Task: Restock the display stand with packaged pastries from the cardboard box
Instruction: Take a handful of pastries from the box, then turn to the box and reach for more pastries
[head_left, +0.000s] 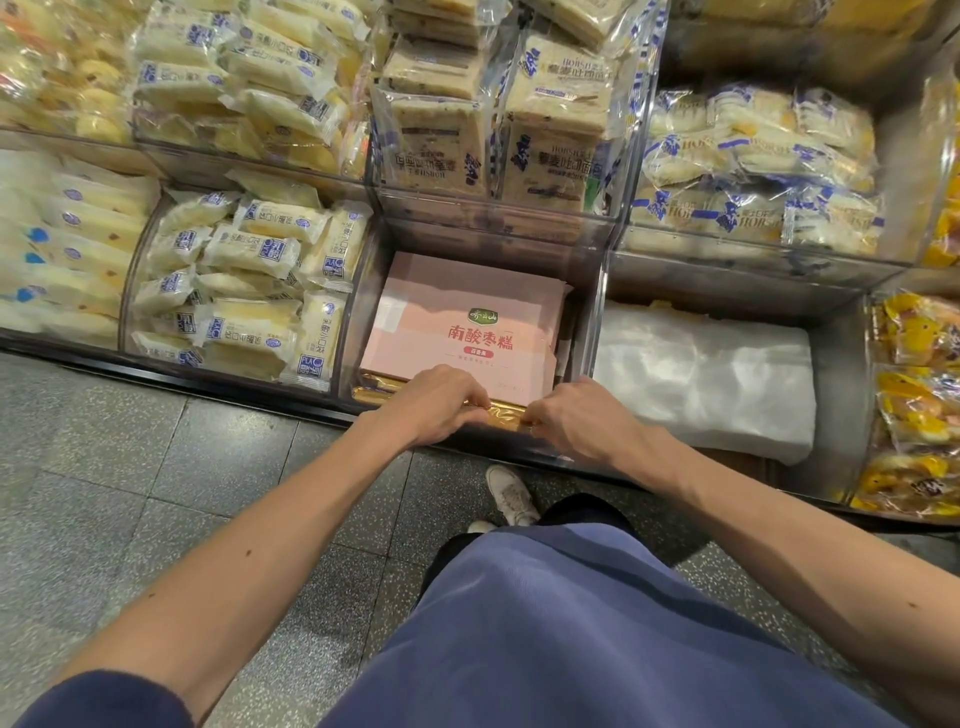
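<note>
The person stands square to the display stand (208, 375), both arms reaching into the middle bin (493, 234) of the lowest tier. The left hand (441, 400) and right hand (576, 415) meet at the bin's 6 o'clock edge. Their fingers (475, 397) are curled tight and pinch a gold packet (506, 414) from either end, which looks like the way to lay it flat along the front lip.

A flat pink carton (467, 322) fills the bin floor behind the packet. I'd guess it serves as a riser, so that stock sits high and shows.

At 9 o'clock from the bin, cream cake packets (244, 291) are heaped in the neighbouring bin. At 3 o'clock lies a folded white plastic bag (701, 374). At 12 o'clock, on the tier above, stand packs of sliced bread (441, 135).

The cardboard box is nowhere in sight. The bin has barely begun to fill.
</note>
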